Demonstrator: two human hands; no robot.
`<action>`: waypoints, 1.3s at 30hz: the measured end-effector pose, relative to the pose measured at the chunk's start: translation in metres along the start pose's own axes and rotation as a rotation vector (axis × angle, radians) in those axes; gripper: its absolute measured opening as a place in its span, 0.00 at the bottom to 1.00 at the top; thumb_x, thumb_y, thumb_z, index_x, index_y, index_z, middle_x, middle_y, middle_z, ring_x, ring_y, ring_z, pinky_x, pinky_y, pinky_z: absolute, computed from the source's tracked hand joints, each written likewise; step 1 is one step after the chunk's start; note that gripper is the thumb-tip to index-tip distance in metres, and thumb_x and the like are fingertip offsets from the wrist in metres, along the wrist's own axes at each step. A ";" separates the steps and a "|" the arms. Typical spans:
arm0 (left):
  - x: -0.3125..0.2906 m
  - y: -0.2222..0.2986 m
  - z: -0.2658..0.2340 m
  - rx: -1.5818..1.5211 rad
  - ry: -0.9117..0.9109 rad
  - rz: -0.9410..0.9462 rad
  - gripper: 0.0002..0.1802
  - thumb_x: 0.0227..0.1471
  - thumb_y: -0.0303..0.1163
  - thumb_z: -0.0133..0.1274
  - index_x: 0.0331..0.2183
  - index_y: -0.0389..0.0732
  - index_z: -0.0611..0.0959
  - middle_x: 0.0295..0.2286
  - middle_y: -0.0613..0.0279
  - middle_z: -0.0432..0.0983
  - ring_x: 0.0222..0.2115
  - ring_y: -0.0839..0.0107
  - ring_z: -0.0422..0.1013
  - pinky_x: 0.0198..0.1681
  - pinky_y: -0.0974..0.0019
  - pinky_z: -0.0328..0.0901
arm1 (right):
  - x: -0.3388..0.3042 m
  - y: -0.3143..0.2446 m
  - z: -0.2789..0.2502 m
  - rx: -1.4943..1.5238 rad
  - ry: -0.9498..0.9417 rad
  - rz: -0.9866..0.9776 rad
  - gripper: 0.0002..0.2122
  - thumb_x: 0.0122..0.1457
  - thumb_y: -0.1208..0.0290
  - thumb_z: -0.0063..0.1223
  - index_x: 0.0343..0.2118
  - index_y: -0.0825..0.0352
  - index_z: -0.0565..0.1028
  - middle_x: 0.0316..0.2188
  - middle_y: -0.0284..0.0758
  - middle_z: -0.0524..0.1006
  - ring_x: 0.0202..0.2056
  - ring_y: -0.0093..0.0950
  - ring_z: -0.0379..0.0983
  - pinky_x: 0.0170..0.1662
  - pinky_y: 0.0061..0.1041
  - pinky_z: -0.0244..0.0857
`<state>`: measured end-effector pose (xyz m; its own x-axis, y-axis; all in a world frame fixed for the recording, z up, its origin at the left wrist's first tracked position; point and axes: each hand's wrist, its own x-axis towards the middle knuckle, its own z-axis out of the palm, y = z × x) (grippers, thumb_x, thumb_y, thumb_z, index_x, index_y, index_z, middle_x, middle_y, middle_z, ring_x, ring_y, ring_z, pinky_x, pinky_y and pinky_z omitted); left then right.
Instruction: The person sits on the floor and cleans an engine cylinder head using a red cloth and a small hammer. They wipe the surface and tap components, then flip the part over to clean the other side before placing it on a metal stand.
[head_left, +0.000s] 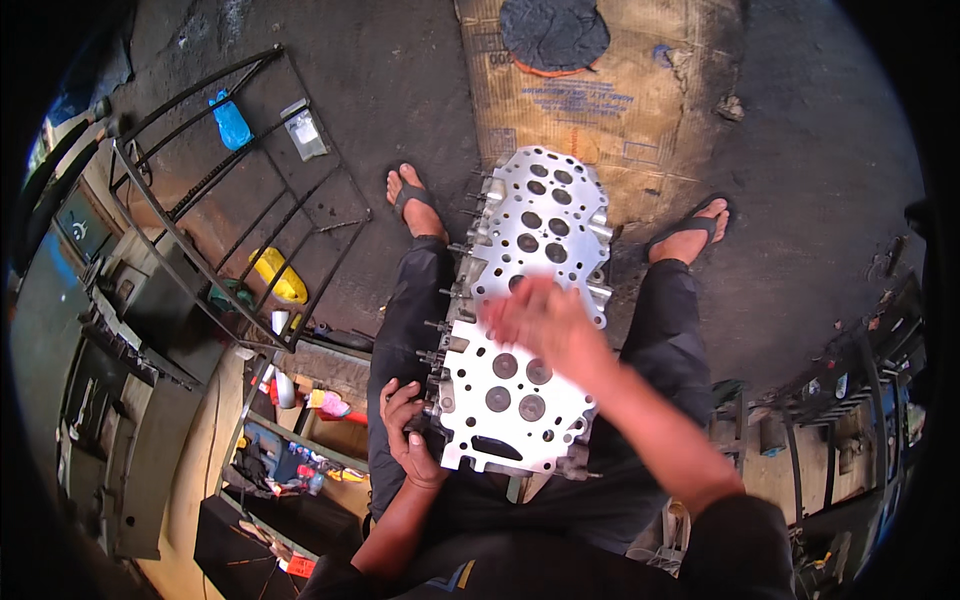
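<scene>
A silver engine cylinder head [520, 440] lies lengthwise between my legs, its flat machined face up. Round valves sit in groups along that face, among many bolt and passage holes. Studs stick out along its left side. My left hand [410, 430] is at the near left side, fingers curled against the edge by the studs, gripping it. Over the middle of the face is my right hand [540, 320], smeared by motion. Whether it holds anything is not clear, and it hides part of the valves beneath it.
Flattened cardboard [640, 110] lies on the dark floor ahead, with a round black pad [553, 35] on it. At left stands a black metal frame [215, 275], near a yellow container [278, 275] and a blue bag [231, 120]. A cluttered shelf [300, 440] is at lower left.
</scene>
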<state>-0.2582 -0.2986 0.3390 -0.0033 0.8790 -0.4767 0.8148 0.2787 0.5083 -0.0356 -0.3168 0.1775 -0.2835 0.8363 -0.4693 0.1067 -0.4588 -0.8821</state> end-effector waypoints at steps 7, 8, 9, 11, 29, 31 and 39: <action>-0.005 -0.001 -0.001 0.009 0.032 -0.073 0.29 0.61 0.56 0.38 0.36 0.38 0.75 0.45 0.48 0.74 0.56 0.46 0.59 0.62 0.42 0.48 | 0.131 0.192 -0.034 -0.351 0.458 0.315 0.11 0.57 0.69 0.55 0.40 0.66 0.82 0.34 0.48 0.76 0.38 0.45 0.73 0.45 0.39 0.68; -0.005 0.000 -0.001 0.026 0.031 -0.084 0.29 0.62 0.57 0.38 0.37 0.38 0.76 0.45 0.48 0.74 0.56 0.47 0.59 0.62 0.42 0.48 | 0.128 0.194 -0.033 -0.351 0.432 0.268 0.11 0.56 0.68 0.56 0.39 0.67 0.82 0.34 0.48 0.76 0.38 0.45 0.73 0.46 0.39 0.68; -0.003 0.002 0.000 -0.017 0.016 -0.103 0.30 0.60 0.58 0.41 0.38 0.38 0.75 0.46 0.47 0.73 0.58 0.48 0.57 0.64 0.43 0.44 | 0.118 0.189 -0.030 -0.370 0.450 0.285 0.10 0.56 0.68 0.56 0.38 0.67 0.82 0.35 0.48 0.76 0.39 0.46 0.74 0.46 0.39 0.68; 0.000 0.005 0.001 -0.016 0.015 -0.075 0.29 0.60 0.57 0.40 0.38 0.38 0.75 0.46 0.47 0.73 0.58 0.48 0.57 0.64 0.43 0.43 | 0.096 0.162 -0.024 -0.344 0.424 0.265 0.09 0.56 0.69 0.56 0.36 0.68 0.82 0.36 0.48 0.76 0.39 0.46 0.73 0.46 0.39 0.67; 0.007 0.016 -0.008 -0.039 0.086 0.193 0.15 0.59 0.35 0.43 0.40 0.34 0.76 0.46 0.47 0.73 0.54 0.46 0.63 0.62 0.49 0.53 | -0.120 -0.144 -0.008 -0.036 0.373 0.152 0.11 0.51 0.75 0.60 0.38 0.67 0.82 0.36 0.42 0.75 0.41 0.41 0.71 0.46 0.37 0.65; 0.007 0.019 -0.010 -0.027 0.078 0.200 0.12 0.58 0.31 0.43 0.39 0.34 0.75 0.46 0.47 0.73 0.53 0.46 0.64 0.62 0.49 0.53 | -0.125 -0.137 -0.005 -0.160 0.299 0.285 0.11 0.50 0.74 0.61 0.39 0.68 0.81 0.35 0.42 0.73 0.40 0.41 0.70 0.45 0.37 0.65; 0.013 0.020 -0.014 -0.068 0.109 0.280 0.11 0.56 0.26 0.42 0.39 0.33 0.75 0.46 0.45 0.73 0.52 0.45 0.66 0.62 0.47 0.53 | -0.071 -0.177 0.041 -0.053 0.288 0.069 0.13 0.52 0.75 0.58 0.41 0.69 0.80 0.37 0.45 0.73 0.42 0.45 0.69 0.48 0.40 0.64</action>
<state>-0.2497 -0.2762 0.3527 0.1510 0.9605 -0.2337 0.7522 0.0418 0.6576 -0.0733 -0.3073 0.3688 0.0077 0.8581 -0.5135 0.1676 -0.5073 -0.8453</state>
